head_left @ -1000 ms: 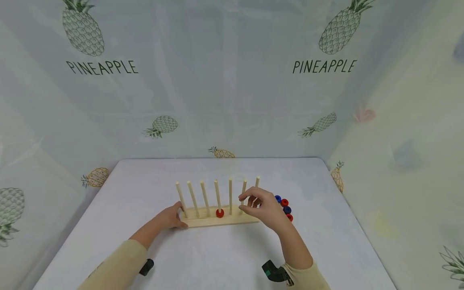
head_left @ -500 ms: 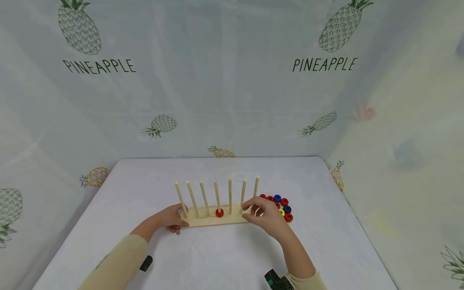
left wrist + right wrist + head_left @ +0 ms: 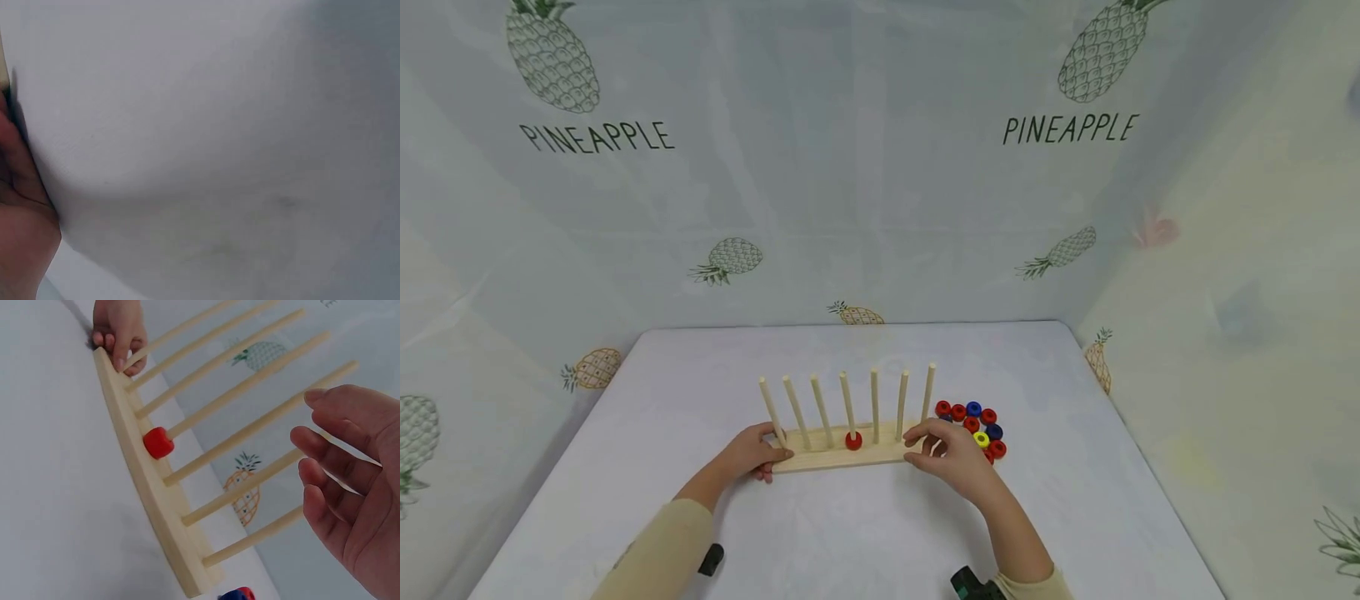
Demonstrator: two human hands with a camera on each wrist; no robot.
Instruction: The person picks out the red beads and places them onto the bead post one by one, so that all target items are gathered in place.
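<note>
A wooden peg rack (image 3: pixel 827 460) with several upright pegs stands on the table, one red bead (image 3: pixel 853 441) seated low on its middle peg. My left hand (image 3: pixel 747 454) grips the rack's left end; the right wrist view shows that hand (image 3: pixel 119 322) at the far end of the base. Over the rack's right end hovers my right hand (image 3: pixel 953 458), its fingers loosely bent and nothing between them. In the right wrist view this hand (image 3: pixel 362 481) is apart from the base, near the peg tips. Only the edge of my left hand (image 3: pixel 25 237) appears in the left wrist view.
Right of the rack lies a cluster of loose beads, among them a blue bead (image 3: pixel 973 409), a yellow bead (image 3: pixel 981 439) and several red ones. My right hand partly covers the cluster. A pineapple-print curtain (image 3: pixel 865 192) hangs behind the table (image 3: pixel 820 533).
My right hand has drawn back a little from the pegs, toward me and to the right, uncovering more beads. My left thumb has shifted higher on the rack's end, its fingers now showing below.
</note>
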